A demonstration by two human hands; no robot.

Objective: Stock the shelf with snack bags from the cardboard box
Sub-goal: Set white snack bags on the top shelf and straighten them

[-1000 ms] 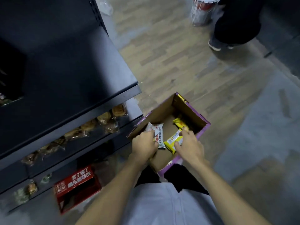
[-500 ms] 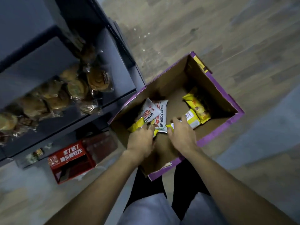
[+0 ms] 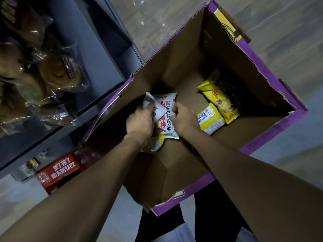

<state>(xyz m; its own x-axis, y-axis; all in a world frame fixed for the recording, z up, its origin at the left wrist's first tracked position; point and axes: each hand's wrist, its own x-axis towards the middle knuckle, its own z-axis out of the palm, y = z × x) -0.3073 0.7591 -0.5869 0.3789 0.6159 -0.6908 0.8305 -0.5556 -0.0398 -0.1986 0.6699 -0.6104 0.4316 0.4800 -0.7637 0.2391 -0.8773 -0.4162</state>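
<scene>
The open cardboard box (image 3: pixel 183 70) on the floor holds white snack bags (image 3: pixel 166 109) near its left wall, a yellow bag (image 3: pixel 155 144) under them, and two more yellow bags (image 3: pixel 220 100) against its right wall. The left hand (image 3: pixel 139 121) is clenched on the top white bag, thumb on its face, while the right hand (image 3: pixel 185 119) pinches the right edge of the white bag beneath. The dark shelf (image 3: pixel 97 55) just left of the box carries wrapped buns (image 3: pixel 57 74).

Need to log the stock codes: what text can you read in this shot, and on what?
"SHANYAOBOPIAN": white snack bag, gripped by left hand and right hand.
"SHANYAOBO...", partly legible: yellow snack bag in the cardboard box.
Red box under the shelf: white Chinese characters, blurred.
Pastry labels: unreadable.
</scene>
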